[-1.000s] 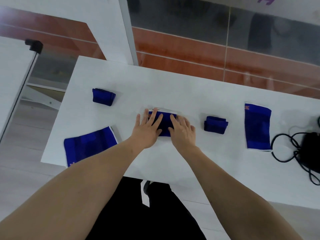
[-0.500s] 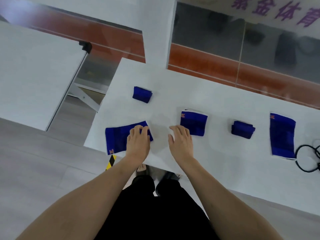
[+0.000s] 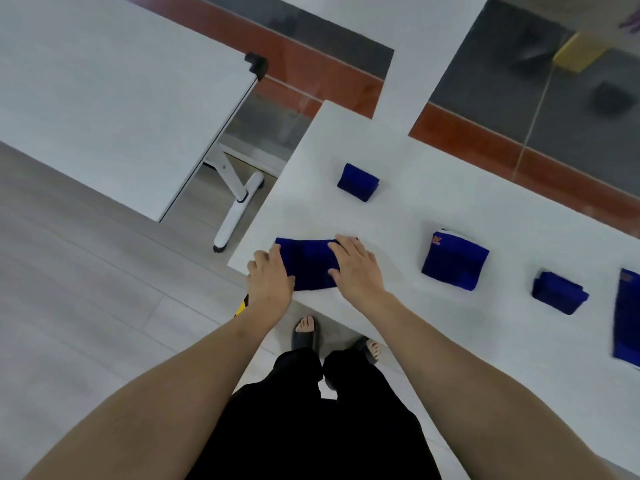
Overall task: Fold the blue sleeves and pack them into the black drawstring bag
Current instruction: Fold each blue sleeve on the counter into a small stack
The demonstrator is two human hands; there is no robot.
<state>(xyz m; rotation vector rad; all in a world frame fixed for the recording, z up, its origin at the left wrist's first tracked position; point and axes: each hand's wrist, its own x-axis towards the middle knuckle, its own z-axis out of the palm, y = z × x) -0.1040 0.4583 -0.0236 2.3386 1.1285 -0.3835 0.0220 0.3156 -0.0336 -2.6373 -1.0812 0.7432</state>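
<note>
A flat blue sleeve (image 3: 308, 263) lies at the white table's (image 3: 398, 161) near left corner. My left hand (image 3: 268, 278) grips its left end at the table edge. My right hand (image 3: 356, 268) presses down on its right end, fingers spread. A half-folded sleeve with white trim (image 3: 454, 259) lies to the right. Small folded sleeves sit at the back (image 3: 358, 182) and further right (image 3: 559, 295). Another flat sleeve (image 3: 628, 320) is cut off by the right edge. The black drawstring bag is out of view.
A second white table (image 3: 104, 91) stands to the left, with a gap and its white leg (image 3: 237, 206) between the two. Grey floor lies below, and my feet in sandals (image 3: 304, 332) stand at the table's near edge.
My view has swung left. Both hands left the middle sleeve and moved to the flat sleeve at the left corner, where they now rest on its two ends.
</note>
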